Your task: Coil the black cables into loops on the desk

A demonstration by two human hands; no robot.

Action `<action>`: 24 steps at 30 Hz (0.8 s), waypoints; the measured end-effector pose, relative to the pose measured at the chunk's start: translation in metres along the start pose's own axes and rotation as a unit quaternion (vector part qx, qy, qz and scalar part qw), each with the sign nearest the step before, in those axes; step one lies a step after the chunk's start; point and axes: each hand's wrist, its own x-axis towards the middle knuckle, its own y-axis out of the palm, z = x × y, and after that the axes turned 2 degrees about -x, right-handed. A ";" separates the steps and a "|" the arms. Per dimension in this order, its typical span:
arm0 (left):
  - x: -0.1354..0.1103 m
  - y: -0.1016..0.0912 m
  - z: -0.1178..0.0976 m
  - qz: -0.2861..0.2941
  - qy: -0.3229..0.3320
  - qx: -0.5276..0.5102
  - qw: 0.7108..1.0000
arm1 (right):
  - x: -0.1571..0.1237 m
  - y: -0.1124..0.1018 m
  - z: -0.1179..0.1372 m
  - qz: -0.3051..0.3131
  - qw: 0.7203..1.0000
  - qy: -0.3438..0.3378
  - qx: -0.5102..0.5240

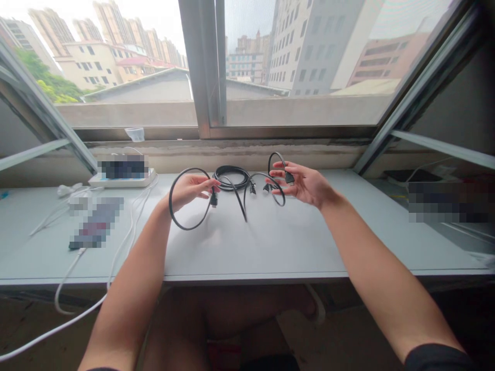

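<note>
A black cable (245, 208) hangs between my two hands above the desk, sagging in the middle. My left hand (191, 191) pinches it close to one end. There a flat black plug (214, 199), HDMI-like, points down, and a wide loop of the cable circles in front of the wrist. My right hand (303, 183) holds the other end with loosely spread fingers. A second black plug (289, 178) lies against those fingers, with cable looping above and below it. Behind, a coiled black cable (231, 178) rests on the desk, a plug (252, 188) at its side.
On the pale desk (255, 252), a white power strip (124, 180) and a blurred-out, phone-like object (96, 224) with white cords (133, 221) lie at the left. A window (209, 67) stands behind. Dark items (410, 176) sit at the far right. A clear cup (135, 134) is on the sill.
</note>
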 end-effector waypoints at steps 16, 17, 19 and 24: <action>-0.008 0.076 -0.013 0.083 0.030 -0.110 0.990 | 0.006 0.052 -0.051 0.165 0.948 -0.074 -0.263; -0.009 0.079 -0.012 0.089 0.021 -0.123 0.988 | 0.006 0.054 -0.053 0.162 0.948 -0.075 -0.263; -0.011 0.083 -0.012 0.102 0.005 -0.136 0.985 | 0.004 0.057 -0.055 0.153 0.941 -0.084 -0.291; -0.015 0.076 -0.020 0.143 0.008 -0.095 0.985 | 0.000 0.057 -0.046 0.138 0.928 -0.097 -0.333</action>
